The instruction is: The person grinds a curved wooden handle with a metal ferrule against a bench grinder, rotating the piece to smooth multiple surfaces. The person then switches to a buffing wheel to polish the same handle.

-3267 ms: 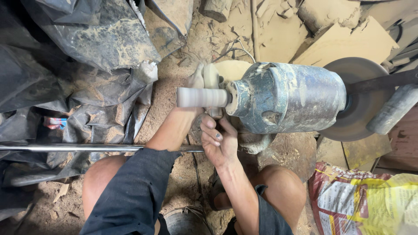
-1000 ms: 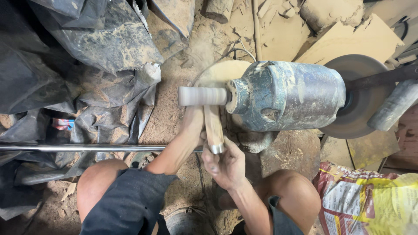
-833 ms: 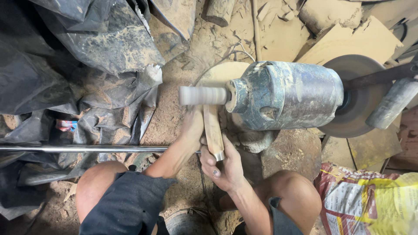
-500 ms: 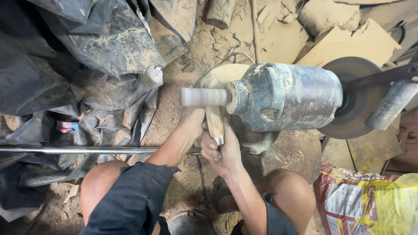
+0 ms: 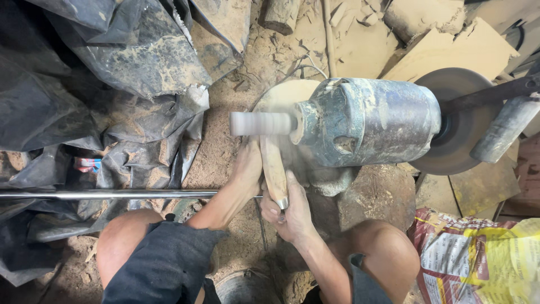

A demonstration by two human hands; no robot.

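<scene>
A pale wooden cylinder [image 5: 261, 123] spins blurred on the left end of a dusty grey metal lathe motor [image 5: 368, 121]. My right hand [image 5: 287, 211] is shut on the wooden handle of a chisel [image 5: 274, 171], whose far end reaches up under the spinning piece. My left hand [image 5: 247, 169] rests beside the chisel just below the cylinder, steadying it. Fine dust hangs where tool and wood meet. The tool's tip is hidden.
Crumpled black plastic sheeting [image 5: 112, 79] fills the left side. A thin steel rod [image 5: 101, 195] lies across above my left knee. A round disc [image 5: 458, 121] sits behind the motor. Wood offcuts [image 5: 444, 45] and sawdust lie at the top, a printed sack [image 5: 484, 259] at bottom right.
Both hands have shifted slightly up toward the spinning cylinder, and the chisel has been pushed further in under it. The motor has stayed in place.
</scene>
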